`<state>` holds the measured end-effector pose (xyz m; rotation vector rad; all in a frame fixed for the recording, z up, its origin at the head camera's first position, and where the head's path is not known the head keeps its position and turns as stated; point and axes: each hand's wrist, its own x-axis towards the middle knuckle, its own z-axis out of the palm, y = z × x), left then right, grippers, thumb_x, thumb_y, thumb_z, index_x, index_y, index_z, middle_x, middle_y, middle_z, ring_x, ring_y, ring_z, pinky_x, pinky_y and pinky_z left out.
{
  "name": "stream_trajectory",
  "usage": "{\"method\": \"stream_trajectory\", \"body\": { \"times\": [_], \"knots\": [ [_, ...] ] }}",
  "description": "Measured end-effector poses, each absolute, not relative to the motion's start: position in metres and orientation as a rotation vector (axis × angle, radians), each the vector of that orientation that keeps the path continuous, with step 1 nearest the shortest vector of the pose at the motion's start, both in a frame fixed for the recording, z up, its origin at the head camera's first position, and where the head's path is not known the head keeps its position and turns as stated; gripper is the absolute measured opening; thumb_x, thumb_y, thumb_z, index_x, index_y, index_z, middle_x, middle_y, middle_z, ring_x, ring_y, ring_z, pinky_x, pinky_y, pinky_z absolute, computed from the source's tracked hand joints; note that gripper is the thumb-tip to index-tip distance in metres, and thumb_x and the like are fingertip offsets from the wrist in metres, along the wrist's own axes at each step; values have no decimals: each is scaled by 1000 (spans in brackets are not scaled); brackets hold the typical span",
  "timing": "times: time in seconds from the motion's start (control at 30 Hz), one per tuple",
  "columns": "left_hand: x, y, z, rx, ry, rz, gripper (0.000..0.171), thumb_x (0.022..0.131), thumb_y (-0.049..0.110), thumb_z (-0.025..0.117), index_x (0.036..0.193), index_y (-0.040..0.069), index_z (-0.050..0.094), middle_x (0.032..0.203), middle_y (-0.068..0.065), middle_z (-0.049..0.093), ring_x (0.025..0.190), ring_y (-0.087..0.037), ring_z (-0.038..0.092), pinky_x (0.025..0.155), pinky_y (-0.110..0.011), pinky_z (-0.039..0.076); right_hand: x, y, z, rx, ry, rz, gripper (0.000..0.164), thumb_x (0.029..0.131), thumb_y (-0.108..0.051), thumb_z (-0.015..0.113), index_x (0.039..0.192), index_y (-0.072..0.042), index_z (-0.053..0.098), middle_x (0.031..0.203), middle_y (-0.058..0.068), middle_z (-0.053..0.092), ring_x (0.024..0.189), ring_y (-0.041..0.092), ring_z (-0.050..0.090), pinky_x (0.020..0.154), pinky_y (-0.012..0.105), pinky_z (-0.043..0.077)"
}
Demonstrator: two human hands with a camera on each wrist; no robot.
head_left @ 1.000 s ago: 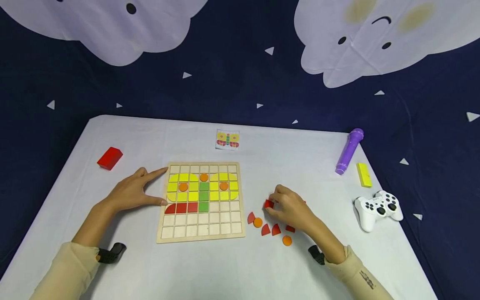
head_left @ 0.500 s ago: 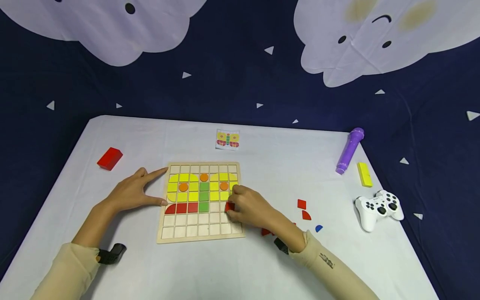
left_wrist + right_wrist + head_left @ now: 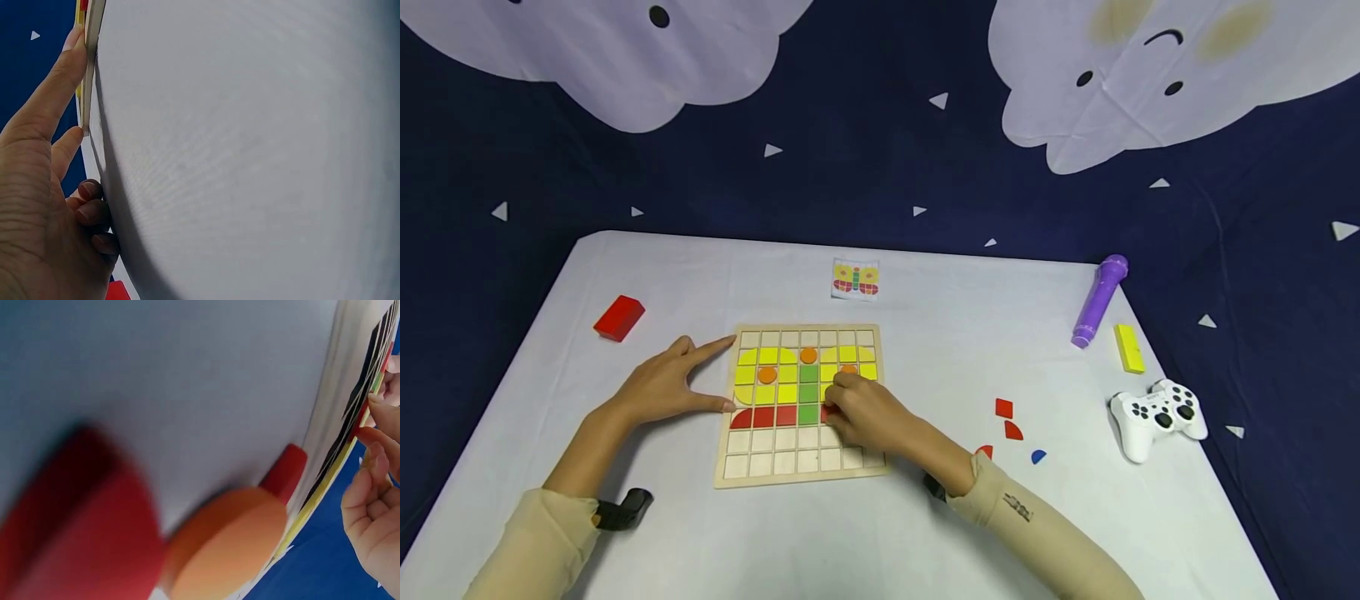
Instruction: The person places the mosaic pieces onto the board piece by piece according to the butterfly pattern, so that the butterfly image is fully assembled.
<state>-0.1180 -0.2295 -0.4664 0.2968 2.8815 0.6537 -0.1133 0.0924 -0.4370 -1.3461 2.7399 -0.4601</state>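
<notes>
A wooden grid board [image 3: 801, 478] lies on the table, holding yellow tiles [image 3: 786, 392], orange discs [image 3: 767, 375], a green column [image 3: 807, 392] and a row of red tiles [image 3: 763, 417] left of it. With index finger and thumb spread straight, my left hand [image 3: 655, 385] touches the board's left edge; in the left wrist view its other fingers [image 3: 94, 212] are curled. My right hand [image 3: 872, 414] is over the board's right half, pinching a red tile [image 3: 824, 414] just right of the lowest green square. Its fingers hide most of that tile.
Loose red pieces [image 3: 1003, 408] and a blue piece [image 3: 1038, 457] lie right of the board; an orange disc [image 3: 231, 544] shows close up. Beyond are a butterfly picture card [image 3: 855, 279], red block [image 3: 619, 318], purple microphone [image 3: 1099, 302], yellow block [image 3: 1129, 348] and white game controller [image 3: 1157, 419].
My right hand has carried the red tile from the loose pieces leftward onto the board, up beside the green column. The left hand has stayed at the board's edge.
</notes>
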Motion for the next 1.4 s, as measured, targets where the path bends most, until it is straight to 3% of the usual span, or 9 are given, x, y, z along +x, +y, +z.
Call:
{"method": "stream_trajectory", "body": {
  "times": [0.2, 0.43, 1.1, 1.4],
  "knots": [
    [-119, -229, -465, 291, 2875, 653, 109, 64, 71, 78, 152, 21, 41, 87, -8, 41, 66, -18, 37, 57, -30, 31, -113, 90, -435, -1297, 2740, -477, 6, 89, -11, 73, 91, -6, 70, 90, 3, 62, 81, 13, 56, 73, 22, 49],
    [-118, -229, -466, 295, 2871, 661, 108, 64, 71, 78, 152, 21, 40, 87, -8, 41, 65, -18, 37, 56, -30, 30, -107, 104, -430, -1241, 2773, -486, 28, 85, -27, 79, 106, -8, 75, 85, 0, 53, 74, 10, 44, 68, 21, 40],
    [-118, -229, -466, 292, 2874, 646, 109, 64, 72, 77, 153, 21, 40, 87, -8, 40, 65, -17, 37, 57, -31, 30, -99, 254, -431, -793, 3097, -479, 26, 77, -4, 83, 100, 3, 74, 84, 6, 56, 71, 11, 46, 65, 28, 47],
    [-118, -228, -465, 284, 2865, 636, 108, 65, 71, 77, 153, 21, 40, 87, -8, 41, 66, -18, 38, 57, -30, 31, -96, 299, -434, -691, 3189, -383, 24, 73, -4, 85, 93, 4, 74, 80, 6, 55, 69, 14, 47, 62, 32, 47]
  ]
}}
